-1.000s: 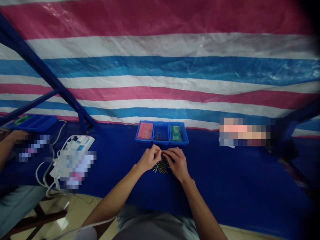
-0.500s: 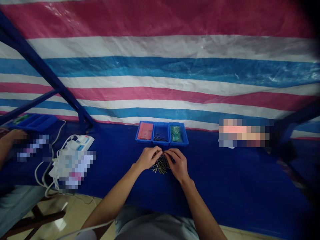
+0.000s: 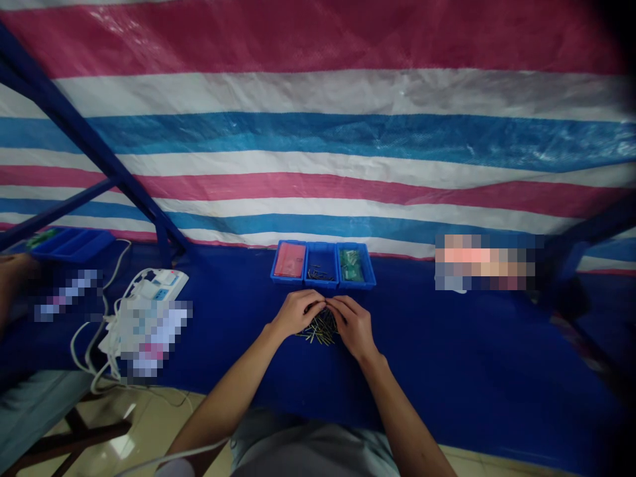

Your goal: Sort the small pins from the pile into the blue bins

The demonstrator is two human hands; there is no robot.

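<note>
My left hand point(image 3: 299, 311) and my right hand point(image 3: 352, 323) meet fingertip to fingertip over a pile of thin metal pieces point(image 3: 320, 330) on the blue table. Both hands have their fingers pinched together; whatever sits between the tips is too small to make out. Just beyond them stands a blue tray point(image 3: 322, 285) with three compartments. Its left compartment holds a pink packet point(image 3: 290, 259), the middle one a few thin dark pieces point(image 3: 319, 273), and the right one green packets point(image 3: 351, 265).
A white power strip point(image 3: 166, 285) with cables lies left on the table point(image 3: 238, 318). Beyond it are another blue tray point(image 3: 74, 245) and another person's hand point(image 3: 14, 271). Blue frame bars point(image 3: 99, 156) and a striped sheet point(image 3: 318, 159) stand behind. Blurred items lie at right.
The fingertips of both my hands have come closer together above the pile. At the far left the other person's hand has shifted left.
</note>
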